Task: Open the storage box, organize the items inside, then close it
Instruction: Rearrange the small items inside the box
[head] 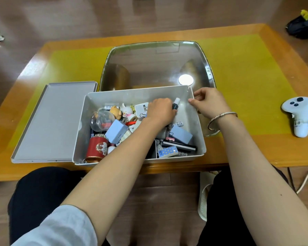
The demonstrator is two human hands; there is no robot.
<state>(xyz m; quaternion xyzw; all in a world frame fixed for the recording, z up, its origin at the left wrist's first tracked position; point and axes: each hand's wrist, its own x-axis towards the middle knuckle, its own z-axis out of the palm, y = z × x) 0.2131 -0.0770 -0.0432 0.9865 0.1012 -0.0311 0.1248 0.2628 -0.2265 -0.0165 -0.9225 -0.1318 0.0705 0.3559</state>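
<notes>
The grey storage box [119,96] stands open near the table's front edge, full of small items. Its lid [53,119] lies flat to the left of it. My left hand [161,110] reaches into the box and grips a small dark bottle with a white cap [176,102] near the far right inside wall. My right hand [210,102] holds the box's right rim at the far corner, thumb inside. Inside lie a red tin [96,148], a clear ball [100,120], light blue boxes [116,131], a white rabbit figure [127,110], batteries and a dotted case [168,151].
A clear glass tray [156,66] sits behind the box on the orange and yellow table [247,71]. A white game controller [299,116] lies at the right. A black bag [303,27] sits on the floor at the far right. My knees are below the table's front edge.
</notes>
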